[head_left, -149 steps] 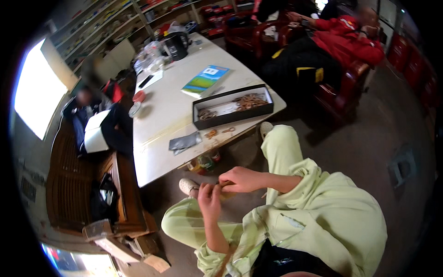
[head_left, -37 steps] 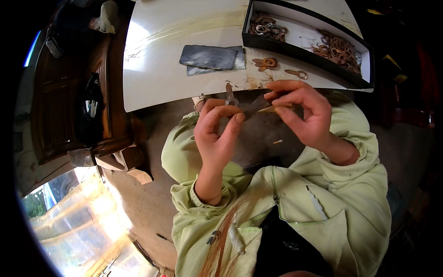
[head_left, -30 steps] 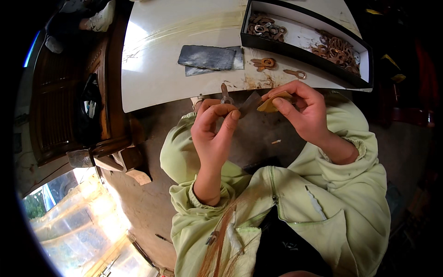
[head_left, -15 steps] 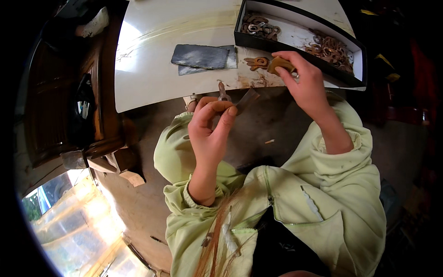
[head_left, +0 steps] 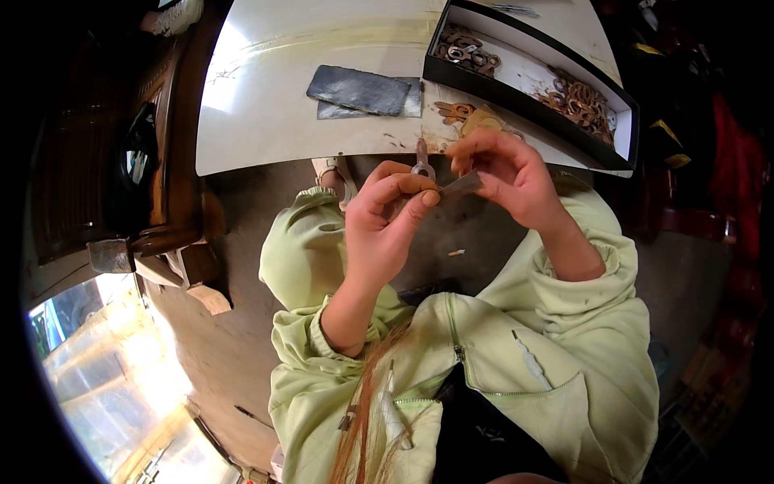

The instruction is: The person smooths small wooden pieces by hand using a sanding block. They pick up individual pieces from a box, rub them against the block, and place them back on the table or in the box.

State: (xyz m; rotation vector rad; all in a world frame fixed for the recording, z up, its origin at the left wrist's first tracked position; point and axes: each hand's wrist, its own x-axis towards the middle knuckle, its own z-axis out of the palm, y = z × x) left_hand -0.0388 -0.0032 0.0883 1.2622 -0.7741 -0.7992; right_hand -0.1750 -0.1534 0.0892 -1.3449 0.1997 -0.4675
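My left hand (head_left: 387, 214) is closed in a pinch over the floor just off the table's near edge. From its fingertips sticks up a small metal piece with a ringed end (head_left: 422, 165), and a thin greyish strip (head_left: 462, 187) juts out to the right. My right hand (head_left: 512, 173) is beside it, fingers curled but apart from the thumb, whose tip is at the strip's far end. Whether it touches the strip is unclear. Just beyond the right fingers lies a yellowish-brown piece (head_left: 482, 118), partly hidden, next to several rusty ring-ended metal pieces (head_left: 453, 111).
A long black-edged box (head_left: 524, 101) with a white inside holds heaps of rusty metal pieces at the right of the white table (head_left: 266, 121). Two dark flat slabs (head_left: 359, 90) lie overlapped at centre. Dark wooden furniture (head_left: 161, 185) stands at left.
My right hand has let go of the yellowish-brown piece on the table and come left and nearer to the strip. The left hand has shifted slightly right, still holding the metal piece and strip.
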